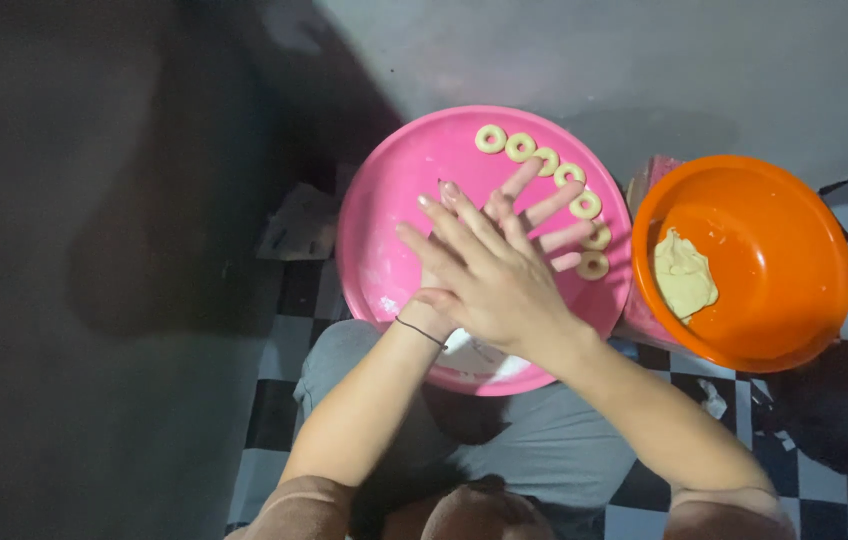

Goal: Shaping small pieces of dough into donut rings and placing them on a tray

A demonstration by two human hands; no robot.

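Right hand (492, 280), left hand (534, 225), glossy pink tray (394, 200)

Light uneven: bright on the right and centre, falling off hard to the left. Left third sits in deep shadow, detail lost. A dark diagonal shadow edge crosses the grey wall (644, 60) at top. Pink tray (394, 200) and orange bowl (774, 240) well lit, colours saturated, soft sheen on the bowl's inside. Hands slightly soft; overall focus fair. Mild grain in dark areas.
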